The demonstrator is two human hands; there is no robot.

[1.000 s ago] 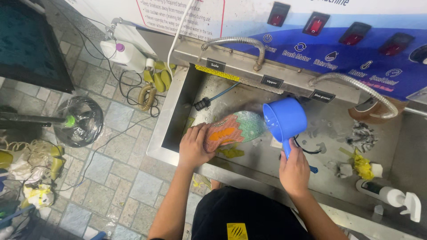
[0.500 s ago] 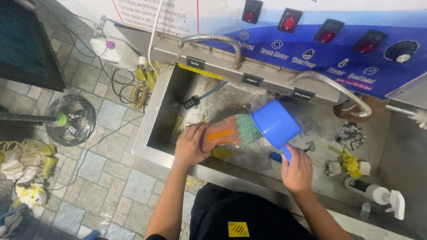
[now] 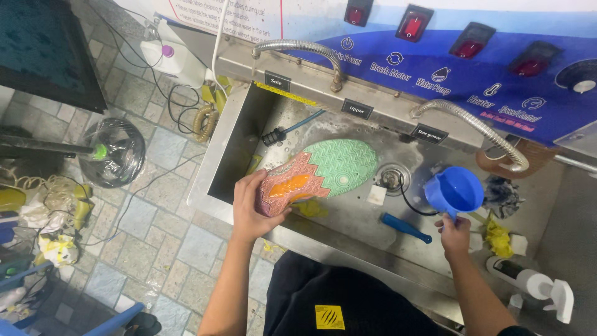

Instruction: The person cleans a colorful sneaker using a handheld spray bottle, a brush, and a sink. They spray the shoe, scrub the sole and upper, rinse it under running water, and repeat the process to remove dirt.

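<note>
Since half a second ago the scoop (image 3: 456, 190) has swung off the shoe (image 3: 317, 175) to the right, leaving the whole sole bare, and the drain (image 3: 391, 178) now shows.

Nearest, the right hand (image 3: 455, 235) grips the scoop's handle from below, fingers curled tight round it; the blue bowl stands upright above the hand, open side up, over the right part of the sink (image 3: 217, 180). The left hand (image 3: 250, 208) clamps the shoe's heel, fingers wrapped over the pink edge and thumb beneath, holding the shoe sole-up above the basin. Its sole runs pink and orange at the heel to green at the toe, which points toward the drain.

A blue brush handle (image 3: 405, 228) lies on the sink floor between the hands. Yellow rags (image 3: 497, 238) sit by the right hand, and a white spray bottle (image 3: 540, 283) lies at the sink's right end.

Farther back, two metal hoses (image 3: 305, 50) arch over the basin below a blue panel (image 3: 472, 81) with red switches.
</note>
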